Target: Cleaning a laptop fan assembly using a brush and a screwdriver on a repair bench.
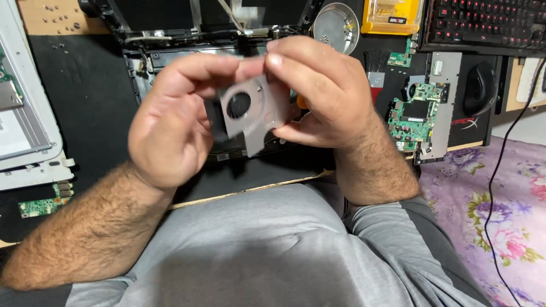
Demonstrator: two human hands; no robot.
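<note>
Head view: flat grey metal fan part with round hole (250,111) held up in air, above open black laptop shell (170,51). Left hand (170,125) grip pinching fan's left edge. Right hand (327,94) grip pinching top and right side. Green circuit board (412,116) on counter (85,102), right. Thin part might bend or slip if squeezed hard, then fall on laptop shell.

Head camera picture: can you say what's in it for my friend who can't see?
Both hands, left hand and right hand, hold a flat grey metal fan part with a round hole above an opened black laptop. A green circuit board lies to the right.
</note>
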